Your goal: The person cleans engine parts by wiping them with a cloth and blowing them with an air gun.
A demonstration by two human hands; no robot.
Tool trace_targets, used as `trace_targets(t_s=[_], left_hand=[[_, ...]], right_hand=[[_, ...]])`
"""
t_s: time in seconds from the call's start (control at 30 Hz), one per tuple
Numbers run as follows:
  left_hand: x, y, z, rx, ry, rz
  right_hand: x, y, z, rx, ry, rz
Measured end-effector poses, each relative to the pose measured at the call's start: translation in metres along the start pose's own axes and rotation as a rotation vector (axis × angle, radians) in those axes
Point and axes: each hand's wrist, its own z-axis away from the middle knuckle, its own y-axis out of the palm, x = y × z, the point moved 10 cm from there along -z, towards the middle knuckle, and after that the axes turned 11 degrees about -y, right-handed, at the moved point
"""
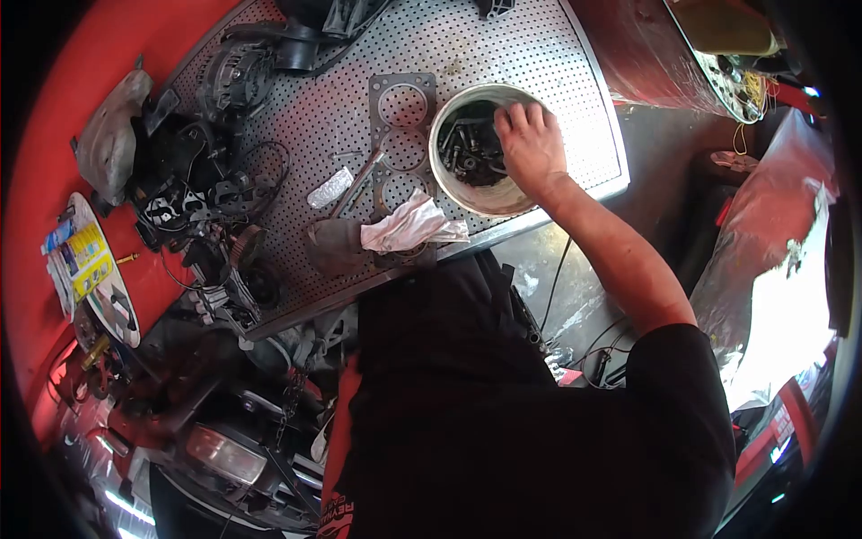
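Bolts [463, 136] lie loose in the bucket [476, 199] at one o'clock; work looks unfinished. I cannot tell whether my right hand [532, 146] grasps any; left hand unseen.

One round cream bucket [489, 201], many dark metal bolts [463, 137], one flat grey gasket [404, 128], one crumpled white cloth [409, 225].

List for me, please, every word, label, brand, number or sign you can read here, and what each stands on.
"REYHA...": red print on the black shirt; the remaining letters are unclear.
"CAR...": apparently, the line beside it on the same shirt; the rest is unclear.
Yellow label at the left: too small and blurred to read.
I can make out no other text.
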Motion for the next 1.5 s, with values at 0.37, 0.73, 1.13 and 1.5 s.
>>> trace_targets(t_s=[0.37,0.73,1.13,1.5], left_hand=[[0.047,0.028,-0.040,-0.028,0.062,0.013],[0.108,0.094,-0.052,-0.052,-0.039,0.137],[0.049,0.263,-0.026,-0.222,-0.072,0.654],[-0.049,0.464,0.017,-0.244,-0.242,1.109]], right_hand=[[0.012,-0.009,0.017,-0.124,-0.016,-0.044],[0.085,0.106,-0.024,0.458,-0.029,-0.551],[0.061,0.172,-0.031,0.474,-0.038,-0.507],[0.035,0.318,-0.170,0.481,-0.488,-0.627]])
